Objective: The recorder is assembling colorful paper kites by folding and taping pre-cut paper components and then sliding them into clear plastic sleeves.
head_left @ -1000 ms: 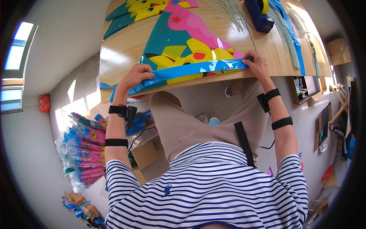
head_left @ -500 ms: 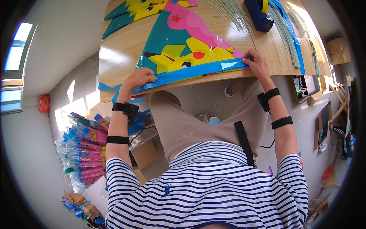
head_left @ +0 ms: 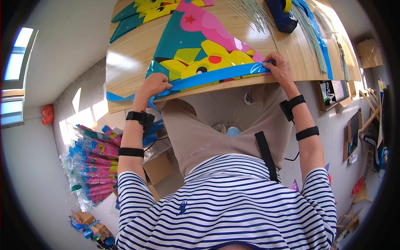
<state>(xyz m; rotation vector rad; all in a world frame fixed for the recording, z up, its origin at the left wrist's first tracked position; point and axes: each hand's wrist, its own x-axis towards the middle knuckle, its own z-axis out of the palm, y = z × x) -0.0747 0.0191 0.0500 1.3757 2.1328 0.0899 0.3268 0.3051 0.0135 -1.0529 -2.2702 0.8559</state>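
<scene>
A triangular printed plastic sheet [head_left: 189, 43], teal and pink with a yellow cartoon figure, lies on the table with its wide side towards me. Along that side runs a blue plastic strip [head_left: 216, 74]. My left hand [head_left: 156, 84] pinches the strip near the sheet's left corner, fingers closed, and a loose blue piece hangs below the wrist. At the right corner my right hand [head_left: 279, 68] is closed in a pinch on the strip's other end. Between both hands the strip stretches nearly straight, covering part of the figure.
More printed sheets [head_left: 152, 13] lie at the table's far left. Thin pale rods [head_left: 250, 14], a dark blue tape dispenser [head_left: 281, 16] and long blue strips [head_left: 318, 39] are at the far right. Bundled colourful sheets [head_left: 96, 162] stand on the left, beside a cardboard box [head_left: 159, 168].
My left forearm has shifted slightly right, and the strip's loose end by my left hand is now bunched and hangs lower. My right hand stays nearly in place.
</scene>
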